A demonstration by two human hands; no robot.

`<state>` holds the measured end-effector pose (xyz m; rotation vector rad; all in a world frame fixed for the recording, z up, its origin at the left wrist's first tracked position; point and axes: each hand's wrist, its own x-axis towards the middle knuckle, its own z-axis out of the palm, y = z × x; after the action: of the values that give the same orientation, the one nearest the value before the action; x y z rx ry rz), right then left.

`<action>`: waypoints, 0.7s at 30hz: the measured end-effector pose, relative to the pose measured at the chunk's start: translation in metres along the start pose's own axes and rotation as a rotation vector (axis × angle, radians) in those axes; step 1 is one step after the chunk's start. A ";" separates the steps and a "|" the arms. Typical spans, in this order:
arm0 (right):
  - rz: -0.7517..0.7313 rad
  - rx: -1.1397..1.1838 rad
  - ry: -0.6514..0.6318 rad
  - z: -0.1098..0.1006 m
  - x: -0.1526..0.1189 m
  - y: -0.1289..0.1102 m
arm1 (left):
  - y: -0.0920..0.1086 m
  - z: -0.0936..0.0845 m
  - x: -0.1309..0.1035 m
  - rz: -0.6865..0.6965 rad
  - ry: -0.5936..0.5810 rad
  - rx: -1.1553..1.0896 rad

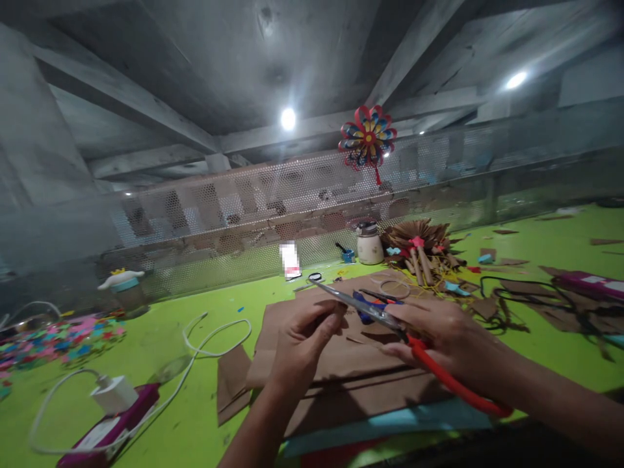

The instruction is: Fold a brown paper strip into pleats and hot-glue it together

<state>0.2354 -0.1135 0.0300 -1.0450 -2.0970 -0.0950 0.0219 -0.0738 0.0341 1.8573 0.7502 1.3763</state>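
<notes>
My right hand [433, 328] grips a pair of scissors [394, 325] with red-orange handles, the blades pointing up and left toward my other hand. Near the blade tips, my left hand [309, 331] is closed with thumb and fingers pinched together; what lies between them, if anything, is too small to make out. Under both hands lies a stack of brown paper [277, 354], with light blue paper [390, 429] showing below its front edge. A blue-handled tool [363, 309] rests on the stack behind the scissors.
Colourful cut-out pieces [68, 341] spread at the left, near a purple power strip [117, 422] and a white cable [195, 351]. Brown folded-paper crafts [419, 247] and a white jar [370, 246] stand at the back. A perforated screen [234, 221] borders the green table [205, 409].
</notes>
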 end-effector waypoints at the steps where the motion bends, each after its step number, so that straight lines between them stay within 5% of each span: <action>1: 0.003 0.001 0.013 0.001 0.000 0.000 | 0.000 0.000 0.000 -0.003 -0.001 -0.007; 9: 0.180 -0.080 0.063 0.011 0.018 0.023 | -0.013 -0.005 0.001 -0.146 -0.039 -0.163; 16: 0.280 -0.168 -0.269 0.053 0.012 0.029 | -0.016 -0.009 0.007 -0.220 0.059 -0.495; 21: 0.261 -0.215 -0.392 0.073 0.008 0.022 | -0.020 -0.018 0.012 -0.306 0.066 -0.674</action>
<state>0.2041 -0.0660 -0.0213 -1.5627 -2.3078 0.0162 0.0071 -0.0491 0.0276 1.1283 0.4877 1.2844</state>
